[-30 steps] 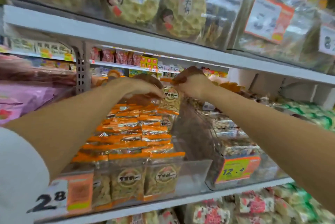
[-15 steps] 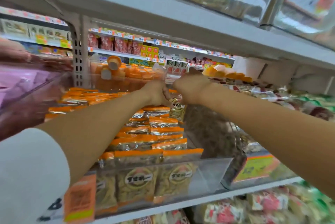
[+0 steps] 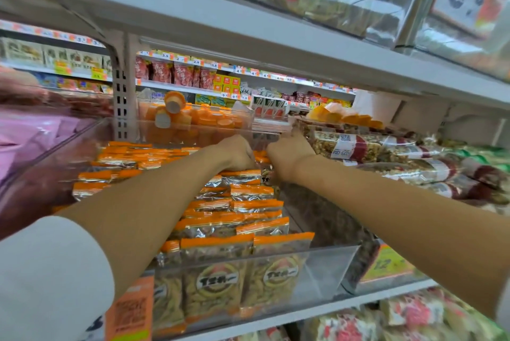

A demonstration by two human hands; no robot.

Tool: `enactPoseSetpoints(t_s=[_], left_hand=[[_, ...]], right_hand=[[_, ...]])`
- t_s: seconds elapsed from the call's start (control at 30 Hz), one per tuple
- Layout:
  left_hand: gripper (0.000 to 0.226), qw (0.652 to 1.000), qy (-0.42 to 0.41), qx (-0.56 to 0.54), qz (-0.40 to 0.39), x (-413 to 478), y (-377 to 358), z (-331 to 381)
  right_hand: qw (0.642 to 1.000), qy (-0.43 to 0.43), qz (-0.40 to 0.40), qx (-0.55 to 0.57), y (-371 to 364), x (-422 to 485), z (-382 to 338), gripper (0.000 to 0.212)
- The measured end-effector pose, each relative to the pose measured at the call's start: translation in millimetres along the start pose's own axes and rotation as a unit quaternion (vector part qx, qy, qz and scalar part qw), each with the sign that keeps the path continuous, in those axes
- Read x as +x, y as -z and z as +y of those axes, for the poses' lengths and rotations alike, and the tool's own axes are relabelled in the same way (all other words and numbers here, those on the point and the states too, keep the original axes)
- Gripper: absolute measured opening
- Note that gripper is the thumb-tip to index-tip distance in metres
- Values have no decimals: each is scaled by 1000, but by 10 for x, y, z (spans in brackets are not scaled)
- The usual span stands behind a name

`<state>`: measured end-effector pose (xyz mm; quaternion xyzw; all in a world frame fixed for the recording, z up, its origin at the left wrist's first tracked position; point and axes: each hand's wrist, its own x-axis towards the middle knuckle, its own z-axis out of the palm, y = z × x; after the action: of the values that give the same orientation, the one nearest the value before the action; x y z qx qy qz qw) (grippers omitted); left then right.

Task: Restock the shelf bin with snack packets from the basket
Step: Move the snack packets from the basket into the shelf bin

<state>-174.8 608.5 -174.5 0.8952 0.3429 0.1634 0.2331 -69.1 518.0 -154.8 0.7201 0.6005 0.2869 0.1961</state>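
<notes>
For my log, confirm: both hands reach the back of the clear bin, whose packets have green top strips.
Wrong: the head view shows orange top strips on the packets, not green. Left hand and right hand do reach the back of the clear bin.

Left hand (image 3: 237, 153) and right hand (image 3: 289, 155) fingers hidden behind knuckles at bin (image 3: 325, 266) rear, grip unreadable; price tag (image 3: 129, 310) part-covered by sleeve (image 3: 49, 280).

A grey metal shelf (image 3: 289, 313) is carrying clear plastic bins side by side. The middle bin (image 3: 328, 269) is holding rows of orange-topped snack packets (image 3: 248, 241); the right-hand bin (image 3: 356, 257) is showing a yellow price label (image 3: 386, 266).
</notes>
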Motion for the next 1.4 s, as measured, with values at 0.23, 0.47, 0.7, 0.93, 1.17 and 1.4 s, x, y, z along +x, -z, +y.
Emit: enactPoseSetpoints(t_s=[0.23,0.47,0.7,0.93,1.17,1.4], left_hand=[[31,1000,-13,-8,-1,-34,-6,-33],[19,1000,-11,-18,20,-1,7,-95],[21,1000,-4,-6,20,-11,12,-90],[26,997,44,38,42,-178,239,47],[35,994,26,-3,102,-1014,330,673],[39,986,-3,-57,156,-1840,-96,1303]], right_hand=[[1000,1,9,-8,-20,13,-41,10],[999,25,-23,21,42,-12,5,21],[999,34,-2,31,15,19,29,24],[962,-10,69,264,143,-85,99,24],[869,-75,179,455,464,-809,28,8],[828,-126,201,508,399,-1935,-18,7]])
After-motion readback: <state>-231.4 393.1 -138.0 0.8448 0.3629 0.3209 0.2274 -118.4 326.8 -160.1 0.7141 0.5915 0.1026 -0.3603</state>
